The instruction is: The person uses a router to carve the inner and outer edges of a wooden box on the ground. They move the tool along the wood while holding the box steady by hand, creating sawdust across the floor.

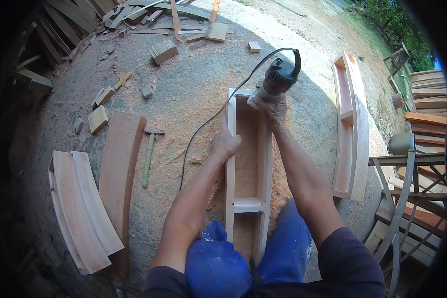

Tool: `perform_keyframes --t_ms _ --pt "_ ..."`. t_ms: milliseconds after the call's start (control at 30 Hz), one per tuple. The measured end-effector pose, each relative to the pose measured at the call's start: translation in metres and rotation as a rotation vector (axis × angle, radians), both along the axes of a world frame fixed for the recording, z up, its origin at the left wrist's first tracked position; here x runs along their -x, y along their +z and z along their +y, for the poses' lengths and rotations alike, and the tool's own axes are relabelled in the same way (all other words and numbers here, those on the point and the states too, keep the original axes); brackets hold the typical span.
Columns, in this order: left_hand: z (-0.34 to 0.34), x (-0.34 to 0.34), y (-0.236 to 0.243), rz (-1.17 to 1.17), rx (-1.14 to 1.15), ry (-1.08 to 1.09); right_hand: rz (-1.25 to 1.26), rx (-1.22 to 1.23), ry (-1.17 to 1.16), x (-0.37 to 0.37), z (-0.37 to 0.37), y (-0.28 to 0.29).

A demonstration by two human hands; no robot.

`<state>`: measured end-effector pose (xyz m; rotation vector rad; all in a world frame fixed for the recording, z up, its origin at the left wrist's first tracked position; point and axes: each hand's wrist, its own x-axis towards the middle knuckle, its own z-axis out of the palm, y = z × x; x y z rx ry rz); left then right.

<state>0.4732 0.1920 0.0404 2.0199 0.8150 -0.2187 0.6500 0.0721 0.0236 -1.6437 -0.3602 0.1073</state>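
A long pale wooden box frame (248,203) with a cross divider lies lengthways between my legs on the sawdust. My right hand (273,110) grips a dark-topped power router (279,77), whose base rests on the box's top edge at the far right corner. A black cord loops from the router's top down past the box's left. My left hand (225,140) holds the left rail of the box with fingers wrapped on it. The router's bit is hidden.
A green-handled hammer (149,154), a plank (116,176) and a curved box (82,208) lie left. Another curved box (347,124) is right. Offcuts (163,52) scatter beyond. Metal frames (397,198) and stacked boards (429,97) stand far right.
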Motion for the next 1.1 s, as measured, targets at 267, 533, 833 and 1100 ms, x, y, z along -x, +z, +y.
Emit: perform_keyframes --t_ms 267,533,833,1100 --pt "-0.002 0.0 -0.006 -0.001 -0.008 0.025 -0.084 0.118 -0.102 0.011 -0.008 -0.008" --pt "-0.006 0.0 -0.007 -0.049 0.002 0.016 -0.11 0.188 -0.092 0.027 -0.029 -0.022" --pt "-0.086 0.134 -0.015 -0.347 0.076 0.031 -0.123 0.314 0.014 0.104 -0.075 -0.012" --pt "-0.106 0.183 -0.015 -0.17 0.214 0.176 -0.449 0.661 0.001 0.17 -0.106 0.016"
